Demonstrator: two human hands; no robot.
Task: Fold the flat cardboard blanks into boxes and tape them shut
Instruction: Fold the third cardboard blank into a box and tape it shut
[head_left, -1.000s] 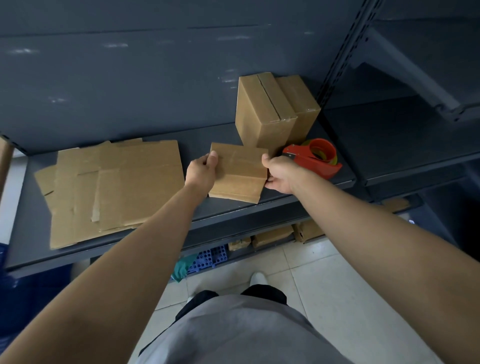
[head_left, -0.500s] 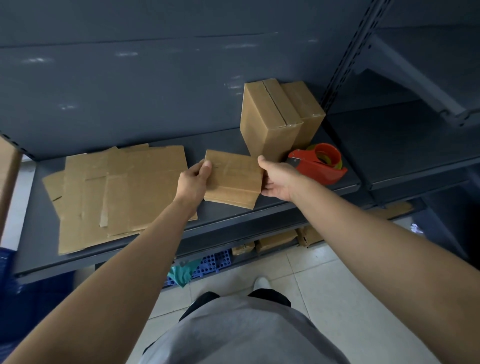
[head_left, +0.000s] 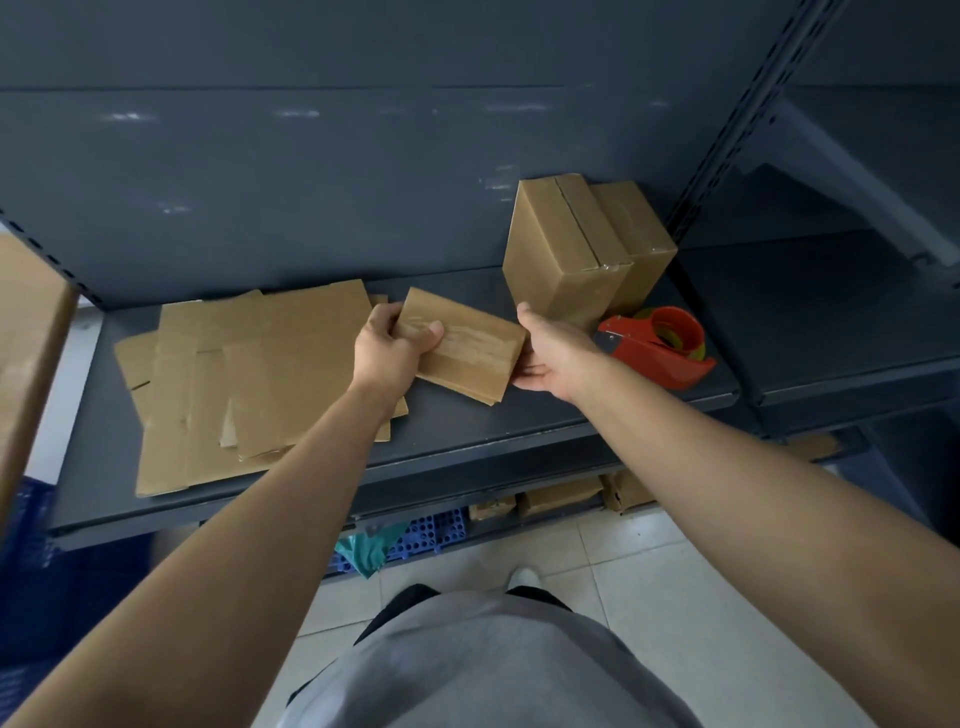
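On the dark shelf (head_left: 467, 431), between both hands, lies a small taped box (head_left: 462, 345), its long axis running left to right. The left hand (head_left: 387, 348) clamps its left end, thumb on top; the right hand (head_left: 550, 353) rests open against the right end. It is brown, glossy with tape, slightly tilted.

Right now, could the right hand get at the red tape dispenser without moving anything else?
Probably yes. The right hand lies open against the small box, and the tape dispenser sits just to its right on the shelf with nothing between them.
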